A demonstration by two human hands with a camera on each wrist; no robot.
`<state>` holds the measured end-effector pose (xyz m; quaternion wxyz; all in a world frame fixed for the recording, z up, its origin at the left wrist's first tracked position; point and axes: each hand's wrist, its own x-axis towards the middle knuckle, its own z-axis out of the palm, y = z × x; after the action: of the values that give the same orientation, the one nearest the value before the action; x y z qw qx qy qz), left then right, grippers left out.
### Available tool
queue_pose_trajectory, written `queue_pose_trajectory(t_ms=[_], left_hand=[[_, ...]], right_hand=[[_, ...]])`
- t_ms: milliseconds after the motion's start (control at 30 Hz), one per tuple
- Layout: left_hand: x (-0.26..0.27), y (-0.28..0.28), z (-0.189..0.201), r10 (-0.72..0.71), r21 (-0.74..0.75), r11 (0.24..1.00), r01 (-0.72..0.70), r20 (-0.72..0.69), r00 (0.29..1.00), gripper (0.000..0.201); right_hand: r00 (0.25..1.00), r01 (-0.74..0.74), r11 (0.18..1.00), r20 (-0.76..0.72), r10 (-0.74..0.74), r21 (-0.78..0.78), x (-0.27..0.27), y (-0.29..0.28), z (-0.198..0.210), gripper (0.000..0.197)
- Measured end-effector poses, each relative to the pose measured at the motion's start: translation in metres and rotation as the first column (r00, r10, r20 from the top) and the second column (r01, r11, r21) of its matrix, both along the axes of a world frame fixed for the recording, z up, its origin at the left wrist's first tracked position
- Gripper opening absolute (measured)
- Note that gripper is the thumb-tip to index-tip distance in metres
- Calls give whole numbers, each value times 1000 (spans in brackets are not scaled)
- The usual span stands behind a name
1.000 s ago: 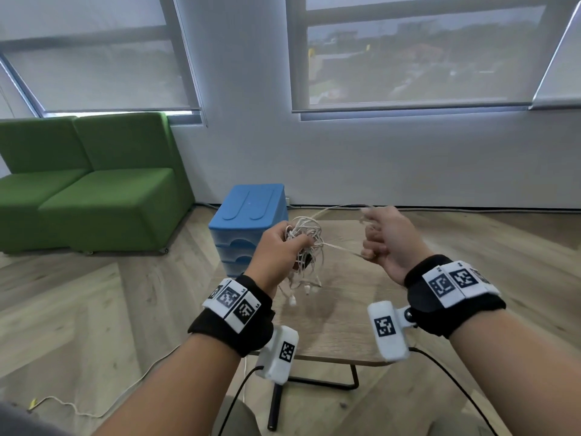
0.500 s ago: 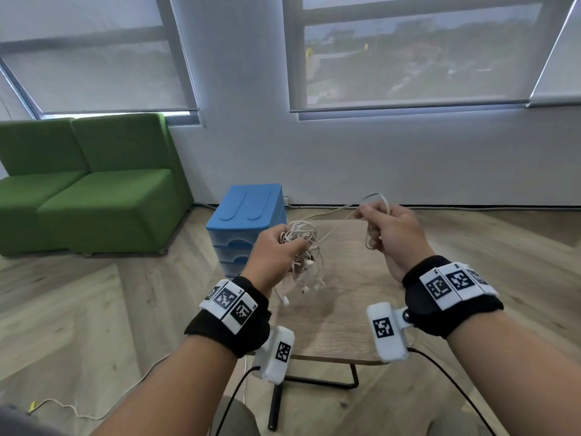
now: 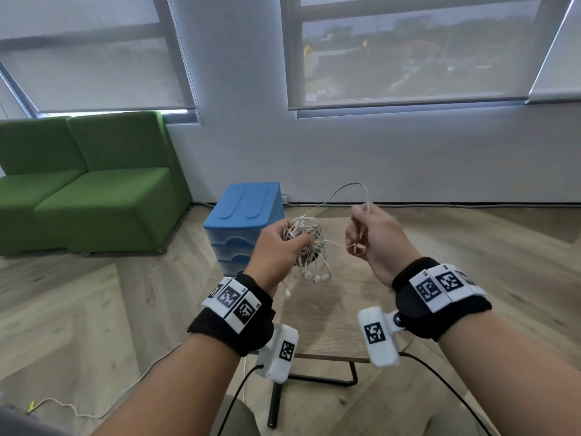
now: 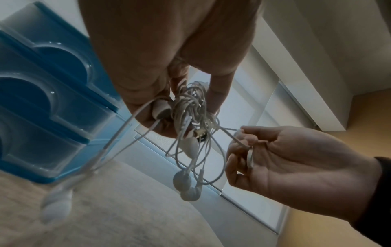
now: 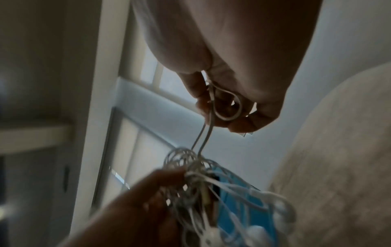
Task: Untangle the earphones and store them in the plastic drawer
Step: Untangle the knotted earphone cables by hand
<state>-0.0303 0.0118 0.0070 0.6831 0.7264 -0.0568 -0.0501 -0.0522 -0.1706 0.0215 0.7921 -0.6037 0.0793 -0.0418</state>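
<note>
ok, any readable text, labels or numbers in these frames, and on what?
Nothing reads cleanly.
Possibly "L4": tiny print beside the black-and-white marker squares on the left wristband, too small to be sure.
Tiny print at a tag edge on the right wristband: unreadable.
No lettering shows on the blue drawer unit or the earphones.

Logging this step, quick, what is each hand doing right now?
Left hand: closed, gripping the tangled earphones.
Right hand: closed, pinching a cable strand pulled from the tangle.
</note>
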Motion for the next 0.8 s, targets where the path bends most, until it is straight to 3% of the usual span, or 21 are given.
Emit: queue_pose_trajectory(t_ms=[167, 300, 467, 667, 800], left_hand=[[0, 2, -2, 33, 14, 999, -34, 36, 999, 25], [1, 5, 0, 65, 28, 997, -67, 49, 997, 29], [0, -1, 1, 17, 71, 997, -22, 80, 997, 25], [2, -1, 1, -9, 155, 988, -7, 101, 995, 26], [2, -3, 4, -34, 227, 974, -3, 161, 986, 21]], right_hand=[[991, -112, 882, 11, 132, -459, -4, 7, -9, 17], [983, -104, 762, 52, 178, -639, -6, 3, -7, 8], [985, 44, 609, 137, 106, -792, -3, 11, -1, 14], [973, 181, 677, 232, -15, -713, -3, 13, -4, 10], [977, 145, 714, 215, 8, -685, -3, 12, -7, 12]])
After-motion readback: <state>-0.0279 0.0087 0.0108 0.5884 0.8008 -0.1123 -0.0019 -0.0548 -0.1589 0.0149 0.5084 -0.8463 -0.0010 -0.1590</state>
